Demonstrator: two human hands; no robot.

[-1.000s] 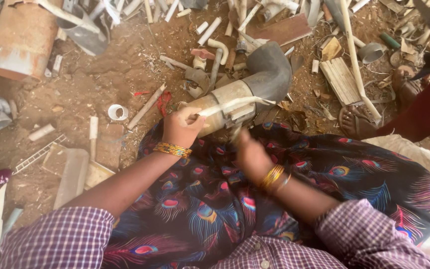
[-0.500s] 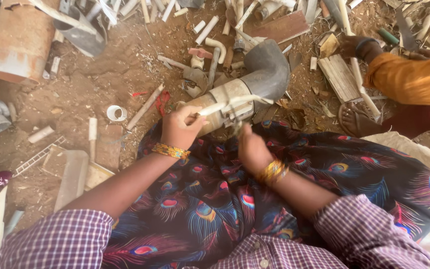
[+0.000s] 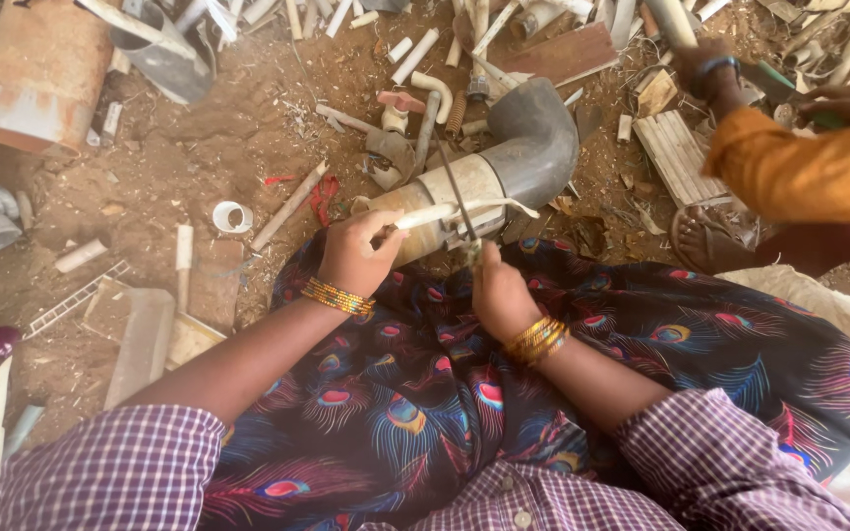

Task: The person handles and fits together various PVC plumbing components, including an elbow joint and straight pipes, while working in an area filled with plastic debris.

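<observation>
Seated on the dirt ground, you work at a large pipe elbow propped against your lap.

Your left hand (image 3: 358, 258) is closed around a pale strip (image 3: 425, 215) lying across the cream end of the pipe elbow (image 3: 504, 172); your right hand (image 3: 500, 293) is closed near a thin dark rod (image 3: 456, 202) standing against the pipe. Keep the elbow braced against your peacock-print skirt (image 3: 582, 364) so it cannot roll. Your right fingertips are hidden, so its exact hold is unclear. A co-worker's orange sleeve (image 3: 799, 167) is cut off at the right edge.
</observation>
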